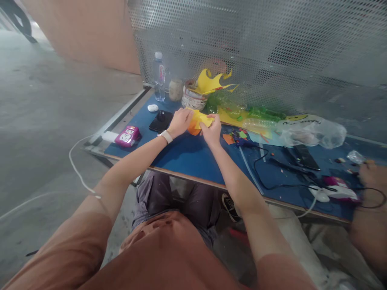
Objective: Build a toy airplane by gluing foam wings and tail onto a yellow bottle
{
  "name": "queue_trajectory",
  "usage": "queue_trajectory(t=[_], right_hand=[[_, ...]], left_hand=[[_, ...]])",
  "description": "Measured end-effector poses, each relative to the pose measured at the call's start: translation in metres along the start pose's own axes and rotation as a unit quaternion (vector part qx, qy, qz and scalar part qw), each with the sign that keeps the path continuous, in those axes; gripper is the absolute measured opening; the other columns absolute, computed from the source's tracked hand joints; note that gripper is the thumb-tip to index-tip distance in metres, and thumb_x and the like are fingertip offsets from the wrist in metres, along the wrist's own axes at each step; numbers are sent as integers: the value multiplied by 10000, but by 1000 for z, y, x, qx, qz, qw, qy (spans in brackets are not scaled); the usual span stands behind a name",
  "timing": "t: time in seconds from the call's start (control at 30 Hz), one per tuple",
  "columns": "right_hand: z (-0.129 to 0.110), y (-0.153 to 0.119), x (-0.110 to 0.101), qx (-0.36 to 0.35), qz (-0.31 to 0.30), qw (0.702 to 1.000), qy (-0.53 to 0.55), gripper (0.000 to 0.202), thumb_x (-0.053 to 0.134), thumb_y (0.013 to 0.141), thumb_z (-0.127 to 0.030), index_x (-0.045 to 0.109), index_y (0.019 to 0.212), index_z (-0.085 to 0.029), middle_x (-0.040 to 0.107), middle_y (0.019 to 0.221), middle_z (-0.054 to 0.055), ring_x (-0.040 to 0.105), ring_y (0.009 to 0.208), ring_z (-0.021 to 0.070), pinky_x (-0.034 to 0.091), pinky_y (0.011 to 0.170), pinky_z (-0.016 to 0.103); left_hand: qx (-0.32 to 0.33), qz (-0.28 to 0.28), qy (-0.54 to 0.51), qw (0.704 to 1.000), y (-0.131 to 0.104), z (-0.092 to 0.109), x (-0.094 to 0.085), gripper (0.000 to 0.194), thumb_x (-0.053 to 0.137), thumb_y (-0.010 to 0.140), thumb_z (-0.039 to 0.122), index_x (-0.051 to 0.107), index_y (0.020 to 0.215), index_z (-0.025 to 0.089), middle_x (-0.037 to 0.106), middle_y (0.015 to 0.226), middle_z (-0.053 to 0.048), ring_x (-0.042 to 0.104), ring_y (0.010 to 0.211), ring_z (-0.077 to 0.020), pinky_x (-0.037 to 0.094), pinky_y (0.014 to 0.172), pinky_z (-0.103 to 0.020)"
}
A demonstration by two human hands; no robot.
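Observation:
Between my two hands, above the blue tabletop point(181, 157), is a yellow paper piece point(201, 119) with an orange paper piece point(194, 127) under it. My left hand point(180, 122), with a white band at the wrist, is closed on the left edge of the paper. Thumb and fingers of my right hand point(212, 129) pinch its right side. Behind the hands stands a whitish tub point(193, 100) with cut yellow paper point(208, 82) sticking out of its top. A black phone point(161, 121) lies just left of my left hand.
A water bottle point(159, 76) and a jar point(175, 90) stand at the back left, near a white case point(152, 108) and a purple device point(127, 136). Rightward lie green plastic bottles point(266, 114), a plastic bag point(314, 131), paper scraps point(229, 139) and black cables point(260, 161). Another person's arm point(370, 209) is far right.

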State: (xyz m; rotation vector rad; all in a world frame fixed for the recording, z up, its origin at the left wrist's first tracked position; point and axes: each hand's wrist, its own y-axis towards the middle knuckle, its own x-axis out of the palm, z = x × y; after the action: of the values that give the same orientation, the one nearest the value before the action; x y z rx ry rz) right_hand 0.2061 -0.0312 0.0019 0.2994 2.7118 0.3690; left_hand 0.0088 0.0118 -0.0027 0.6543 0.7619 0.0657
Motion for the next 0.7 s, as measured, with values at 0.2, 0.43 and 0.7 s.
queue_trajectory(t=[0.2, 0.43, 0.7], right_hand=[[1, 2, -10, -33, -15, 998, -56, 312, 801, 1025, -485, 721, 1271, -310, 843, 968, 66, 821, 739, 305, 689, 790, 455], [-4, 12, -23, -31, -66, 997, 20, 294, 749, 966, -498, 725, 1172, -289, 835, 1000, 83, 893, 804, 343, 646, 722, 443], [-8, 19, -84, -62, -219, 973, -30, 585, 977, 924, -779, 807, 1144, -264, 855, 989, 117, 811, 752, 300, 630, 693, 459]], left_hand=[[-9, 12, -15, 1000, 2, -4, 3, 414, 545, 1346, 271, 702, 964, 242, 840, 1124, -125, 717, 1086, -294, 520, 1096, -436], [-2, 18, -7, 1000, 4, -8, 2, 399, 537, 1345, 267, 735, 999, 241, 861, 1121, -132, 726, 1093, -303, 529, 1066, -445], [4, 4, -13, 1000, 3, -5, -4, 409, 545, 1347, 307, 673, 962, 255, 855, 1104, -136, 741, 1111, -308, 565, 1113, -472]])
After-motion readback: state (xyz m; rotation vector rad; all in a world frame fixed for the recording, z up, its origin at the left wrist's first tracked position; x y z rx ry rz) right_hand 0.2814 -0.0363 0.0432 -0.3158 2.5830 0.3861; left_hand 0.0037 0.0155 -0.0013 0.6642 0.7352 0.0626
